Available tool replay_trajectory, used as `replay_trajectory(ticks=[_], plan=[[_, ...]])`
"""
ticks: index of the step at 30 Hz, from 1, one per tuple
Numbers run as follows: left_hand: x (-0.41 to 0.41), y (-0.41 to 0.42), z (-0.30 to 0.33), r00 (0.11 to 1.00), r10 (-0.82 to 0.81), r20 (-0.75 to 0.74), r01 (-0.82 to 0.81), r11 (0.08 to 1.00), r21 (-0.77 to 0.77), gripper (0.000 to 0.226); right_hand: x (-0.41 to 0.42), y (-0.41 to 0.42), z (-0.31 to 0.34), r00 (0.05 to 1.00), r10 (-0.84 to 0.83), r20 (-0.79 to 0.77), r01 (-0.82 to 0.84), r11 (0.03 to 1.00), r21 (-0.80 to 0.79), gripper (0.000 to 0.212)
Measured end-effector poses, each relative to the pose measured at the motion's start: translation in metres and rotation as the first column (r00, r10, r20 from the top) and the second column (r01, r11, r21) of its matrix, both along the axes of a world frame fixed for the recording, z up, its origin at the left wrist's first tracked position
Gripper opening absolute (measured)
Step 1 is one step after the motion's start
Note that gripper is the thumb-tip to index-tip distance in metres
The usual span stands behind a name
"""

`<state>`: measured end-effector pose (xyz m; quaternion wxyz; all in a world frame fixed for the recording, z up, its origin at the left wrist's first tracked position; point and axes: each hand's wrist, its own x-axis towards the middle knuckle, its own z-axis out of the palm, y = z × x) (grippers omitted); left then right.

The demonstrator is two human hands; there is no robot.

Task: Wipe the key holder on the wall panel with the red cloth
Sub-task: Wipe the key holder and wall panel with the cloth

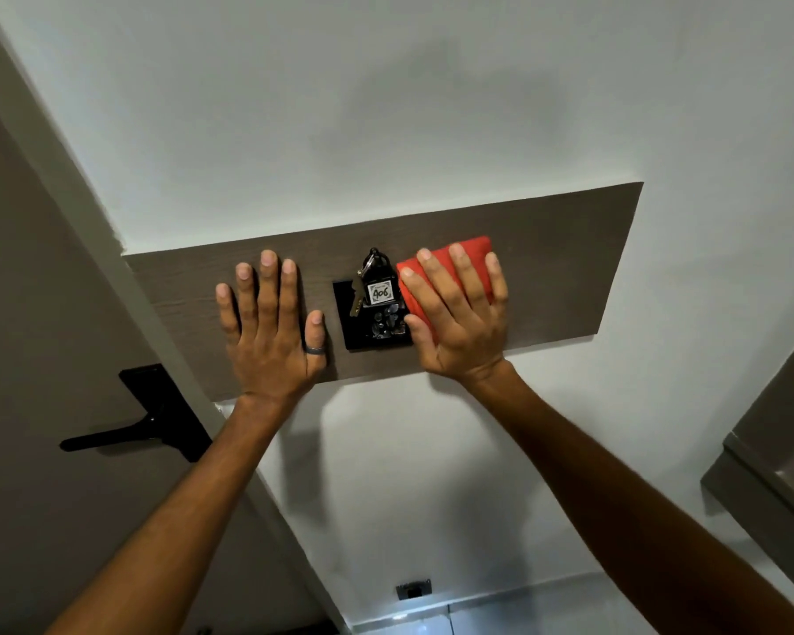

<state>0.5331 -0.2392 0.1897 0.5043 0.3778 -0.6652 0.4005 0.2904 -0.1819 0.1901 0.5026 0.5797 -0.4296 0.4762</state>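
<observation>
A black square key holder (347, 313) is set in a brown wooden wall panel (569, 249). A key and a black fob marked 406 (380, 293) hang in it. My right hand (459, 313) lies flat over a folded red cloth (471, 254), pressing it against the panel just right of the holder, thumb touching the holder's right edge. My left hand (271, 323) rests flat on the panel left of the holder, fingers spread, a ring on the thumb, holding nothing.
A door with a black lever handle (134, 428) stands at the left. White wall surrounds the panel. A grey cabinet edge (771, 456) juts in at the right. A small socket (413, 591) sits low on the wall.
</observation>
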Motion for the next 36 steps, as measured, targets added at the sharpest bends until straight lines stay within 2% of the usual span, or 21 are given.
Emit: replay_trajectory(ticks=[4, 8, 11, 15, 17, 20, 23, 28, 31, 32, 35, 36], plan=[[-0.005, 0.001, 0.000, 0.999, -0.005, -0.034, 0.006, 1.000, 0.021, 0.063, 0.011, -0.009, -0.013, 0.993, 0.003, 0.118, -0.003, 1.000, 0.001, 0.054], [-0.006, 0.003, -0.001, 1.000, 0.010, -0.021, -0.010, 1.000, 0.010, 0.063, -0.011, 0.000, -0.048, 0.999, 0.001, -0.044, -0.002, 0.999, -0.032, 0.053], [-0.006, 0.003, 0.002, 1.000, 0.018, -0.024, -0.018, 1.000, 0.002, 0.063, -0.021, -0.002, -0.037, 0.993, -0.012, -0.114, 0.007, 0.999, -0.049, 0.052], [-0.004, 0.002, 0.000, 1.000, 0.008, -0.023, -0.008, 1.000, 0.010, 0.063, 0.000, -0.015, -0.002, 0.998, 0.054, 0.038, -0.052, 0.997, -0.053, 0.053], [-0.004, 0.001, -0.002, 1.000, 0.002, -0.027, -0.001, 1.000, 0.016, 0.063, 0.011, -0.011, -0.011, 0.994, 0.053, 0.097, -0.050, 0.998, -0.035, 0.051], [-0.004, 0.001, -0.003, 1.000, 0.006, -0.024, -0.006, 1.000, 0.007, 0.063, 0.010, 0.006, -0.049, 0.999, 0.007, 0.054, -0.007, 1.000, 0.000, 0.043], [-0.006, 0.003, 0.001, 0.999, 0.010, -0.032, -0.010, 1.000, 0.007, 0.063, -0.002, 0.004, -0.038, 1.000, 0.011, -0.010, -0.011, 1.000, -0.009, 0.039], [-0.005, 0.002, 0.000, 0.999, -0.004, -0.033, 0.005, 1.000, 0.013, 0.063, 0.016, -0.006, -0.008, 0.990, 0.053, 0.132, -0.046, 0.997, -0.058, 0.044], [-0.005, 0.001, -0.002, 1.000, -0.011, -0.028, 0.011, 1.000, 0.007, 0.064, -0.005, -0.001, -0.019, 0.999, 0.048, 0.002, -0.048, 0.997, -0.060, 0.041], [-0.007, 0.001, -0.001, 1.000, 0.001, -0.022, -0.001, 1.000, 0.000, 0.063, -0.010, -0.002, -0.020, 0.999, 0.035, 0.009, -0.035, 0.997, -0.066, 0.040], [-0.007, 0.003, 0.001, 0.999, 0.002, -0.032, -0.002, 1.000, -0.005, 0.063, 0.025, -0.005, -0.022, 0.955, 0.032, 0.295, -0.014, 0.998, -0.064, 0.041], [-0.006, 0.003, 0.000, 1.000, 0.003, -0.030, -0.004, 1.000, -0.010, 0.063, 0.037, -0.005, -0.024, 0.941, 0.037, 0.337, -0.016, 0.998, -0.065, 0.042]])
